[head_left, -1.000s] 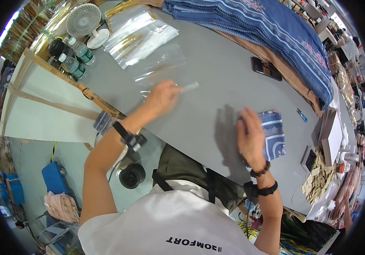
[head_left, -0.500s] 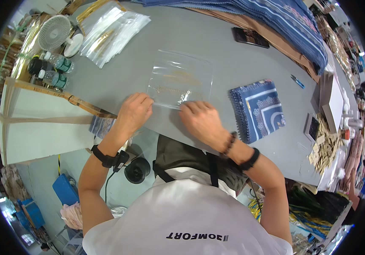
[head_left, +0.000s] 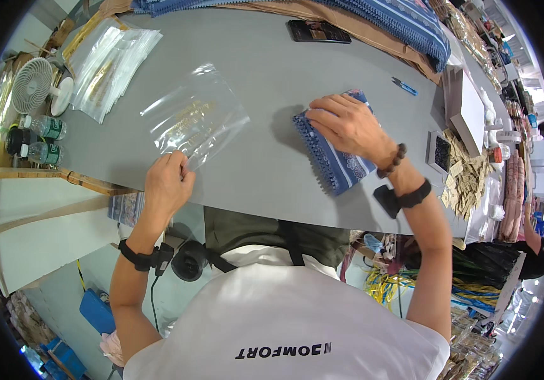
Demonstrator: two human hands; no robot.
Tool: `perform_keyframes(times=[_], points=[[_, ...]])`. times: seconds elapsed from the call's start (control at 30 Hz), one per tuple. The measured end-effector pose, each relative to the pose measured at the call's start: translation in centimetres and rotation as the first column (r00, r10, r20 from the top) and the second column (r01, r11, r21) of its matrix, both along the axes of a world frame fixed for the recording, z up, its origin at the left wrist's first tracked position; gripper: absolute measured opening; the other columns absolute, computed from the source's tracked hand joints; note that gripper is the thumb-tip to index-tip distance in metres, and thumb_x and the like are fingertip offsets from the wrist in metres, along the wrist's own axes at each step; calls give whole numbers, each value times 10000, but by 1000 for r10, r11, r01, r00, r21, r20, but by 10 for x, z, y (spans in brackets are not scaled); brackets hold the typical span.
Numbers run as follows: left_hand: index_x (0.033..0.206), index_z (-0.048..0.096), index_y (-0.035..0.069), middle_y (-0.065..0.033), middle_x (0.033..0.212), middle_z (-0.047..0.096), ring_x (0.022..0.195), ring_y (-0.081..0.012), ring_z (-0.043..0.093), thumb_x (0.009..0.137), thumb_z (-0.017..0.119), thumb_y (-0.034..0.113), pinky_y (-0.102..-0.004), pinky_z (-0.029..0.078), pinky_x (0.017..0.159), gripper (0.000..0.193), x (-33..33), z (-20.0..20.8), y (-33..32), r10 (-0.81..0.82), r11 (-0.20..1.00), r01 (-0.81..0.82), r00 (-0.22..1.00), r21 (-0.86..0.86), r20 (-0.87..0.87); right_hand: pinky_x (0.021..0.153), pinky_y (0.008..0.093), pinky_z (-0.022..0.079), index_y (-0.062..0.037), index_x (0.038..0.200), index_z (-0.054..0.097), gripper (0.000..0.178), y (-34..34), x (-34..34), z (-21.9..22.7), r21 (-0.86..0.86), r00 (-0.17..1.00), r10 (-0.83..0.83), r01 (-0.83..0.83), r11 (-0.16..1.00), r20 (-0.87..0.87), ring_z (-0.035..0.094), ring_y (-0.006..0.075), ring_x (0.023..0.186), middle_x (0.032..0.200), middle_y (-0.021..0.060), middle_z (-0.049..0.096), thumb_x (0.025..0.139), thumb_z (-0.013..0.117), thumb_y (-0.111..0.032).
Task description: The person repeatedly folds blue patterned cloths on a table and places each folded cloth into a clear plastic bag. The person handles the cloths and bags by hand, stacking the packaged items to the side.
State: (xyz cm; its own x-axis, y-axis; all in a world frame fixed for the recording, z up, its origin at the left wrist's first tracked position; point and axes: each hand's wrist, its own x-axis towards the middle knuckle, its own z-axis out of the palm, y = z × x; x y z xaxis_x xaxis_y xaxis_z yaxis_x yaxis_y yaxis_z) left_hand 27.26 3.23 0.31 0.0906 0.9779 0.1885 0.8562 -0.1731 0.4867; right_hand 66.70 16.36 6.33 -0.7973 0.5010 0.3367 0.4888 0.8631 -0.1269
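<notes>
Pinched in my left hand (head_left: 169, 182) is the near edge of a clear plastic bag (head_left: 197, 114), which slants up and away over the grey table (head_left: 253, 177). Gold-coloured print runs across its middle. My right hand (head_left: 351, 126) grips the far part of a folded blue patterned cloth (head_left: 341, 170) with a scalloped trim. Its fingers curl over the cloth's far left corner, and the thumb is hidden. The bag and the cloth lie apart.
A pile of clear bags (head_left: 110, 69) lies far left, beside a white fan (head_left: 32, 85) and water bottles (head_left: 43, 152). Blue cloths (head_left: 405, 25) are stacked along the far edge near a phone (head_left: 319, 31). Blue thread snips (head_left: 405, 86) and paper tags (head_left: 465, 180) sit to the right.
My right hand has left the bag and moved right onto the folded cloth. My left hand keeps the bag's edge, and the bag has turned at an angle. The view has shifted right.
</notes>
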Motion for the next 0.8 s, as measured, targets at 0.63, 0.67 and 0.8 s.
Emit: perform_keyframes(times=[0.63,0.67,0.8], points=[[1376,599,88,-161,858,658,683,-364,660,840,663,27,-464,531,616,544,151,-3,29,-187,982,177,965,71,183,1203,544,372,-77,1325,664,594,-97,-15,-70,-314,924,-324,253,915,-201,537,363,1351,1396,156,609,752,815,-112],[1345,606,76,-153,831,659,664,-354,658,845,671,31,-456,525,605,506,151,-3,34,-143,989,132,965,62,221,1191,538,400,-72,1302,671,596,-97,-15,-71,-320,915,-348,273,907,-205,567,358,1318,1360,147,635,722,803,-46],[1202,582,43,-111,704,639,580,-256,634,879,701,54,-384,505,569,345,150,-4,47,-81,967,155,938,-201,336,1159,523,451,-61,1278,670,641,-79,-26,-73,-257,858,-277,178,950,-432,606,361,1256,1287,155,662,654,751,59]])
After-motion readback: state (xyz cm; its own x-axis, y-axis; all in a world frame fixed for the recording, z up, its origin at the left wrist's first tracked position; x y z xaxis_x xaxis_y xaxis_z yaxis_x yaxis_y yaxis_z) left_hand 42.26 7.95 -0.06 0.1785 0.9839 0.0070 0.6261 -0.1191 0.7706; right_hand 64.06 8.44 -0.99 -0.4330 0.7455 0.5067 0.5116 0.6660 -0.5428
